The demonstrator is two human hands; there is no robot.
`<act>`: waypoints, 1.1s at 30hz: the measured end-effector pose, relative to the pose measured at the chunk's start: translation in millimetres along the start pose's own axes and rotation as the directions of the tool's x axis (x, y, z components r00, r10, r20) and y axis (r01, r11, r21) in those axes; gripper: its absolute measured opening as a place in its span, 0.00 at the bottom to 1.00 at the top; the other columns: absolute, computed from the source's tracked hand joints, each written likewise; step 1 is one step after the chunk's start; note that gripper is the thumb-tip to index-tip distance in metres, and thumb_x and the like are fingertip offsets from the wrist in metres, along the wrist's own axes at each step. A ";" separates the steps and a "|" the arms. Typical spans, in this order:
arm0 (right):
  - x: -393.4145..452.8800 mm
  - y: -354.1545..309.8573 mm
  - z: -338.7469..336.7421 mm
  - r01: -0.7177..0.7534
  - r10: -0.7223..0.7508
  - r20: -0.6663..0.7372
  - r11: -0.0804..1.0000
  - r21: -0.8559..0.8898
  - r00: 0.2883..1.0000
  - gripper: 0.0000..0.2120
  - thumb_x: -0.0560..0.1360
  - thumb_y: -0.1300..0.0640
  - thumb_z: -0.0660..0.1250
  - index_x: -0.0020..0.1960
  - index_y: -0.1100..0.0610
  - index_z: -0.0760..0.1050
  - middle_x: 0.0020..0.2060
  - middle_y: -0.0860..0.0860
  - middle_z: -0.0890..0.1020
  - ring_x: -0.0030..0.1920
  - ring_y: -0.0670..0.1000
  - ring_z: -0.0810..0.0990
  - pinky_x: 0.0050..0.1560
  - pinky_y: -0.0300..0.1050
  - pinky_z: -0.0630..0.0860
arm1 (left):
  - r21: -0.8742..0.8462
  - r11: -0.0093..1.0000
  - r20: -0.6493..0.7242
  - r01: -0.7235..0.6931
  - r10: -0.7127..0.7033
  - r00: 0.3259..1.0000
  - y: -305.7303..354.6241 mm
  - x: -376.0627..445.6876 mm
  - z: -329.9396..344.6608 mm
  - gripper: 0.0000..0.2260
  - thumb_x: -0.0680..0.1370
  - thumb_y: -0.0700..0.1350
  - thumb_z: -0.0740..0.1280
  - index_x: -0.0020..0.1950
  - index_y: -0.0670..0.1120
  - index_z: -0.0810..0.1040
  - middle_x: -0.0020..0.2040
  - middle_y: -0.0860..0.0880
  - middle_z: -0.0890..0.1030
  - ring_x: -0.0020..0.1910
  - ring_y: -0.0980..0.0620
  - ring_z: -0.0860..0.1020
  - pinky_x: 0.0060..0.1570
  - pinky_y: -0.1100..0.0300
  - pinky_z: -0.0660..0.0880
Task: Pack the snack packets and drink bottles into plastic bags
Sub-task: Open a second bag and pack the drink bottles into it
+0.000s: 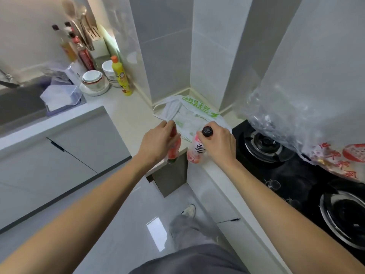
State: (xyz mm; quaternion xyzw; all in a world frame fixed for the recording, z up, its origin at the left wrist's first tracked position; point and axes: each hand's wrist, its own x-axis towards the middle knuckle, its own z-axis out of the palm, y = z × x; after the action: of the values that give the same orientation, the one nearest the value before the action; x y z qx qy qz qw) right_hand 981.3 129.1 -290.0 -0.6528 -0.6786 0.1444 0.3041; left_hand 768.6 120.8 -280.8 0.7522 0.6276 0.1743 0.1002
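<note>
countertop (pixel 126 107) | plastic bag (pixel 189 115) flat | bowls (pixel 94 80) | yellow bottle (pixel 120 76)

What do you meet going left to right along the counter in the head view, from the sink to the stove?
Clear plastic box → stacked bowls → yellow bottle → left hand gripping a red drink bottle → right hand gripping a black-capped pink drink bottle → gas burner.
</note>
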 end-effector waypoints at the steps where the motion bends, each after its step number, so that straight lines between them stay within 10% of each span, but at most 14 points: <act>1: 17.5 3.4 7.6 -0.008 0.008 -0.008 1.000 0.006 1.000 0.12 0.76 0.44 0.72 0.50 0.53 0.79 0.42 0.46 0.84 0.46 0.55 0.82 0.41 0.46 0.68 | -0.002 1.000 0.003 -0.003 0.003 1.000 -6.9 18.0 2.4 0.10 0.82 0.55 0.60 0.51 0.49 0.68 0.48 0.49 0.76 0.40 0.43 0.76 0.40 0.47 0.77; 33: 287.0 33.1 143.9 -0.077 0.080 0.020 0.990 -0.118 0.997 0.13 0.77 0.48 0.71 0.48 0.57 0.73 0.40 0.51 0.80 0.40 0.55 0.77 0.37 0.51 0.72 | -0.160 0.981 0.182 -0.107 0.136 0.974 -109.2 346.7 84.0 0.10 0.81 0.51 0.65 0.50 0.46 0.69 0.47 0.44 0.76 0.42 0.39 0.75 0.41 0.46 0.74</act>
State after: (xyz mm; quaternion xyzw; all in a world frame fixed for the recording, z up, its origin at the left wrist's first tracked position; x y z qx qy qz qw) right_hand 931.9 441.1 -356.6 -0.6940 -0.6633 0.1242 0.2509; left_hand 754.4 486.9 -351.0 0.7929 0.5529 0.1532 0.2055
